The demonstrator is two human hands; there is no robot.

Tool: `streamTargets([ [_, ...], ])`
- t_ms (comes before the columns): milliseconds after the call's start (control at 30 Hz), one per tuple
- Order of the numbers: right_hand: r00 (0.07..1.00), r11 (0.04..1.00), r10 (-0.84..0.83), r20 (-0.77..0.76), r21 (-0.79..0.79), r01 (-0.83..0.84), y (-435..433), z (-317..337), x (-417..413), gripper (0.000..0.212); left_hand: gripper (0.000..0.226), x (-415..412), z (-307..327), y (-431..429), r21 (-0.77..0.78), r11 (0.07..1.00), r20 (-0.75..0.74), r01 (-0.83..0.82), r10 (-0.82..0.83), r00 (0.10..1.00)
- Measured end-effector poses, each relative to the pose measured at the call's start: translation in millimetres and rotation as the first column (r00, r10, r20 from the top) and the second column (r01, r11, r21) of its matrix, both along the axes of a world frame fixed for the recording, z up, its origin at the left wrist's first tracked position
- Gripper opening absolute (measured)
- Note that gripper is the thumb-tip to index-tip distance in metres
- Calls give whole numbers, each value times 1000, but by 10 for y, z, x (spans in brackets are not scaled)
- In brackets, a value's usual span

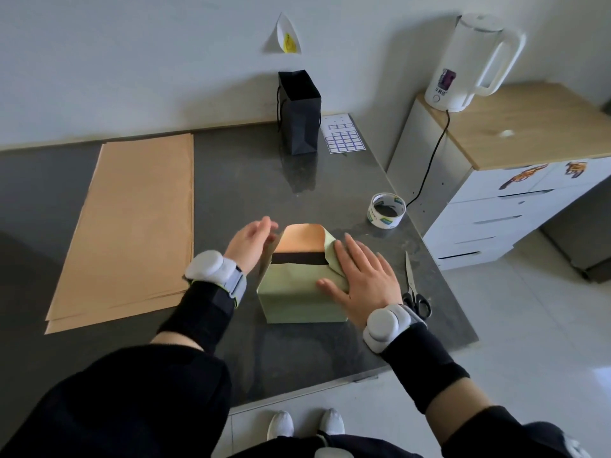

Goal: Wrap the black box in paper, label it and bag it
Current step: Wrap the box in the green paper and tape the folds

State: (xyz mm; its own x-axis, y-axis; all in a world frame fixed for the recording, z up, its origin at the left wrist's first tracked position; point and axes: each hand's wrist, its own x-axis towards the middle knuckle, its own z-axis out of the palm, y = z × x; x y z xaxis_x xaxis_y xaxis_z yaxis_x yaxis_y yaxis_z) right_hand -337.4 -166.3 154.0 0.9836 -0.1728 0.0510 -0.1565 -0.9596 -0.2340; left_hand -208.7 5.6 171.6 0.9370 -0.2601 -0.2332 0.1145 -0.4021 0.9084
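The black box [299, 258] stands near the table's front, almost fully covered by light green wrapping paper [294, 294]; only a dark strip shows on top. A paper flap [302, 241] with a tan underside stands up behind that strip. My left hand [251, 244] touches the box's left side and the flap with straight fingers. My right hand [362, 280] lies flat, pressing the paper on the box's right top. A black gift bag [299, 115] stands upright at the back, with a sheet of blue-edged labels [344, 135] beside it. A tape roll [386, 210] sits right of the box.
Several tan paper sheets [132, 226] lie stacked on the left of the dark grey table [238, 180]. Scissors [415, 292] lie by the right edge near my right wrist. A white drawer cabinet [515, 200] with a kettle [469, 57] stands to the right.
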Motion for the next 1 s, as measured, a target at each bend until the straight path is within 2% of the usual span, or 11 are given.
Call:
streamTargets([
  [100, 998, 998, 64, -6, -30, -64, -10, -29, 42, 102, 33, -138, -91, 45, 106, 993, 1, 54, -54, 999],
  [200, 997, 997, 70, 25, 14, -70, -14, -62, 42, 103, 28, -124, 32, -68, 221, 970, 115, 103, -131, 985],
  [267, 997, 996, 72, 17, 55, -72, -9, -81, 23, 104, 32, -76, 114, -186, 313, 935, 152, 165, -221, 963],
  [333, 997, 994, 74, 16, 77, -75, 5, -83, 11, 104, 39, -24, 240, -338, 413, 885, 118, 216, -287, 951],
  [433, 997, 994, 77, 13, 81, -78, 6, -77, -11, 103, 41, 90, 410, -621, 576, 736, 22, 355, -448, 894],
  [500, 996, 993, 85, 29, 74, -87, 15, -80, -13, 102, 40, 169, 442, -750, 625, 626, -87, 466, -537, 839],
  [567, 995, 994, 92, 34, 61, -94, 16, -78, -13, 101, 39, 217, 411, -809, 622, 568, -178, 539, -568, 804],
  [700, 996, 995, 90, 28, 41, -91, -8, -71, -6, 97, 36, 266, 336, -807, 535, 614, -253, 580, -538, 804],
  [867, 985, 988, 157, 70, -17, -156, -73, -92, -10, 72, 33, 296, 283, -797, 407, 728, -282, 552, -475, 834],
  [1000, 980, 982, 184, 76, -57, -180, -99, -103, -10, 73, 30, 290, 267, -775, 396, 750, -265, 529, -459, 848],
])
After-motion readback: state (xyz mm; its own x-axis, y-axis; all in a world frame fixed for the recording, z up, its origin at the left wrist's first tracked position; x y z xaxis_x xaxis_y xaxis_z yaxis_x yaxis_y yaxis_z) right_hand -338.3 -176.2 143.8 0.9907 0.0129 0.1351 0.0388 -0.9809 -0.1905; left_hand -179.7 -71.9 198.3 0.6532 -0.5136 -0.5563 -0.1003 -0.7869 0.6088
